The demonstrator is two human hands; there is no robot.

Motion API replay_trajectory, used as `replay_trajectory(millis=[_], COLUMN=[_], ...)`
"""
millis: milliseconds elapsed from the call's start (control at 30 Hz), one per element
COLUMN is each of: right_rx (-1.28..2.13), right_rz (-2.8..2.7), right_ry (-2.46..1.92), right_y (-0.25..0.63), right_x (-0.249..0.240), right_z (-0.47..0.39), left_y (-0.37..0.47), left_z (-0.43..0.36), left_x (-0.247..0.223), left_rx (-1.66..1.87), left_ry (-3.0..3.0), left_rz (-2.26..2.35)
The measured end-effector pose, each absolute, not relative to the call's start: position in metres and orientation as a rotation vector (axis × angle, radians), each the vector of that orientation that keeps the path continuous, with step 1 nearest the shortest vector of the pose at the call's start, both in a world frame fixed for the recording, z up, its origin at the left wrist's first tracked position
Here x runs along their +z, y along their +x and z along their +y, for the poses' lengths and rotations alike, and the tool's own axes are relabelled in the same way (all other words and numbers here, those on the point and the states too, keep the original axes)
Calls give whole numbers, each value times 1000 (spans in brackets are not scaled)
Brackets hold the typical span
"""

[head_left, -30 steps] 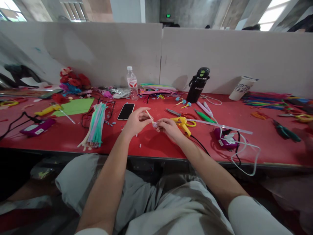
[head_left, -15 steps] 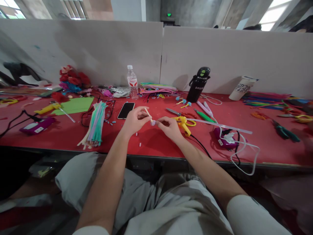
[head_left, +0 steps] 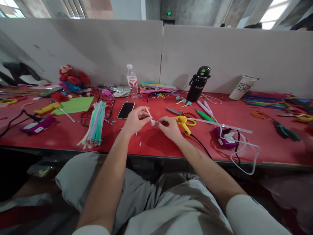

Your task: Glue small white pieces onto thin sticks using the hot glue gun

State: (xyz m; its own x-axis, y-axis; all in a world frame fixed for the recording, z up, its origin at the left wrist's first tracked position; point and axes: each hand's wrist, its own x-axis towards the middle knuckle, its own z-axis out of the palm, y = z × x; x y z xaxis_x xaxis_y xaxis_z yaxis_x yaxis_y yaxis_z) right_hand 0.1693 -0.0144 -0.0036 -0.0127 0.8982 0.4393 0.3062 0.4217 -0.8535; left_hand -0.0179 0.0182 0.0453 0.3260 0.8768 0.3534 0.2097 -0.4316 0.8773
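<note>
Midway along the red table [head_left: 161, 145], the left hand [head_left: 135, 120] pinches a pale stem [head_left: 148, 112], best held there as its lilac tuft [head_left: 153, 123] looks light and crushable; the right hand's [head_left: 170, 126] grip I cannot tell.

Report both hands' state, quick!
Left hand: closed, holding the stick.
Right hand: curled at the lilac bit; whether it holds it cannot be told.
</note>
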Motion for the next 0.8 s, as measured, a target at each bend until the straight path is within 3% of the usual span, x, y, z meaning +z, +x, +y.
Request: replay_trajectory(millis=[200, 433, 800], right_rx=[765, 1437, 1446], right_rz=[-1468, -1125, -1076], right_ry=[-1092, -951, -922], right_y=[169, 168, 165], right_x=[-2, 1, 1], right_z=[-12, -11, -12], left_y=[-19, -19, -15], left_z=[18, 17, 14], left_x=[46, 49, 47], left_rx=[1136, 1095, 1095], left_ry=[1841, 1819, 1854], left_rz=[951, 917, 883])
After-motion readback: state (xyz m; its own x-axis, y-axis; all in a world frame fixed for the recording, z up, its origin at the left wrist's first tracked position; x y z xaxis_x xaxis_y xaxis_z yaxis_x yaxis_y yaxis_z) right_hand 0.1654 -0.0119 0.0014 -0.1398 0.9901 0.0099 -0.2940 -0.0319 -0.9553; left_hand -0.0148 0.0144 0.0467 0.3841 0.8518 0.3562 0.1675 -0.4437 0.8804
